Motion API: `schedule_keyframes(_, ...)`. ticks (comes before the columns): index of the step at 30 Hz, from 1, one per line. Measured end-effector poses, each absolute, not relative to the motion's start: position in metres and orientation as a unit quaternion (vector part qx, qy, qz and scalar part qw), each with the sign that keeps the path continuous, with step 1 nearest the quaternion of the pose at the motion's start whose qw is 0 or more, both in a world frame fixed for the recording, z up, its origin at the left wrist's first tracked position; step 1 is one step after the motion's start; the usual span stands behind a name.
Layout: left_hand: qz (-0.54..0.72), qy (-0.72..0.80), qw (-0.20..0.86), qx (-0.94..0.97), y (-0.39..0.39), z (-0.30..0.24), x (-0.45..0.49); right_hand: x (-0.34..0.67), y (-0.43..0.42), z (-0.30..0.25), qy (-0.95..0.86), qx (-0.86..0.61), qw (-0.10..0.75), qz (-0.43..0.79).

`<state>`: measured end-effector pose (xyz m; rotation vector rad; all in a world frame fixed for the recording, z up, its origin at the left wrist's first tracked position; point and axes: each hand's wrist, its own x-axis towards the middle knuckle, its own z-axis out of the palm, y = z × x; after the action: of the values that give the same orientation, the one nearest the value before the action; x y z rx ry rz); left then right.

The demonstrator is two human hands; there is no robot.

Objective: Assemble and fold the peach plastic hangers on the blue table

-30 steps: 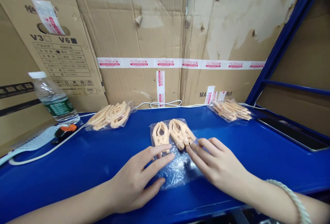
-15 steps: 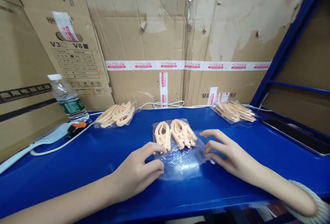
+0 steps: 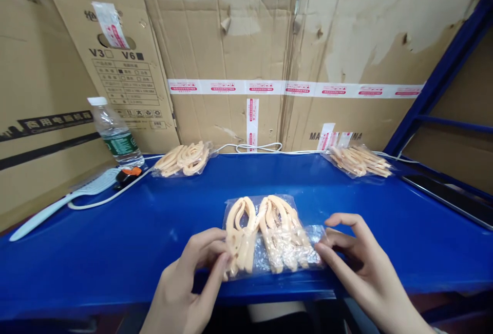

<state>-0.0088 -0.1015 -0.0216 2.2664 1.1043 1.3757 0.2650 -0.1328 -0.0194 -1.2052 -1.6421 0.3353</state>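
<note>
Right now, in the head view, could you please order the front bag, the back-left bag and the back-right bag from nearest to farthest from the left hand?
1. Front bag: centre front, touching the left hand.
2. Back-left bag: rear, left side.
3. Back-right bag: rear, right side.

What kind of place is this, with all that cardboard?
Maybe a work corner in a workshop or storeroom: there's a blue tabletop, cardboard sheets standing behind it, and three clear bags of beige pieces.
</note>
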Motion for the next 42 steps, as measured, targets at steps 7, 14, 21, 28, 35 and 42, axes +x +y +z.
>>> schedule_keyframes(7, 0.446, 0.362, -0.031, 0.818, -0.111, -0.034, -0.010, 0.259, -0.130, -0.023, -0.740, -0.484, 0.465, 0.047)
schedule_keyframes(14, 0.414, 0.364, -0.153, 0.820, -0.115, -0.040, -0.011, 0.257, -0.134, -0.014, -0.768, -0.462, 0.442, -0.043)
schedule_keyframes(21, 0.352, 0.343, -0.195, 0.849, -0.116, -0.048, -0.026, 0.265, -0.145, -0.018, -0.801, -0.467, 0.374, -0.019)
schedule_keyframes(28, 0.387, 0.343, -0.206, 0.831, -0.127, -0.052, -0.026, 0.275, -0.161, -0.036, -0.829, -0.453, 0.327, -0.030)
schedule_keyframes(35, 0.348, 0.317, -0.148, 0.870, -0.115, -0.042, -0.032, 0.275, -0.162, -0.038, -0.812, -0.456, 0.358, -0.056)
schedule_keyframes(42, 0.392, 0.295, -0.103, 0.866, -0.113, -0.050, -0.030, 0.276, -0.163, -0.043, -0.804, -0.449, 0.381, -0.082)
